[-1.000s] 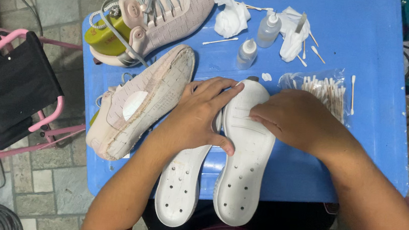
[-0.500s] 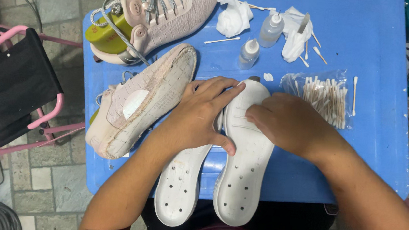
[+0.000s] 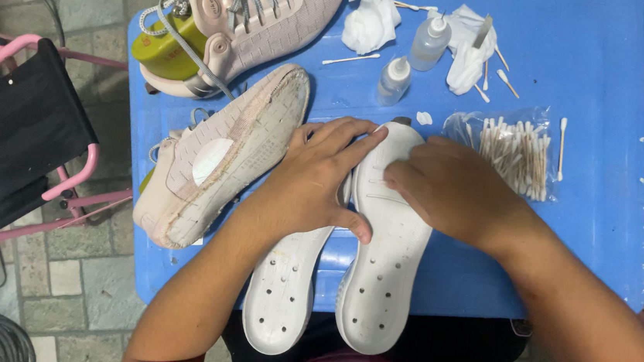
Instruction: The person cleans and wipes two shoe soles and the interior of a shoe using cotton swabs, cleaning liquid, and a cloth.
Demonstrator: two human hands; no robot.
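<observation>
Two white perforated insoles lie side by side on the blue table (image 3: 582, 227), heels toward me. My left hand (image 3: 318, 181) lies flat across the upper part of the left insole (image 3: 281, 294), its fingertips and thumb pressing on the right insole (image 3: 384, 264). My right hand (image 3: 449, 188) rests on the upper half of the right insole, fingers curled down; I cannot tell whether it holds anything. A pink shoe (image 3: 219, 156) lies on its side, sole up, just left of my left hand.
A second pink shoe (image 3: 267, 13) sits on a yellow-green form at the back left. Two small bottles (image 3: 414, 57), white tissues (image 3: 371, 18) and a bag of cotton swabs (image 3: 515, 147) lie behind my hands. A pink-framed black chair (image 3: 19, 131) stands left of the table.
My right hand has slid left and toward me along the right insole, uncovering its toe end. My left hand and the insoles have stayed put.
</observation>
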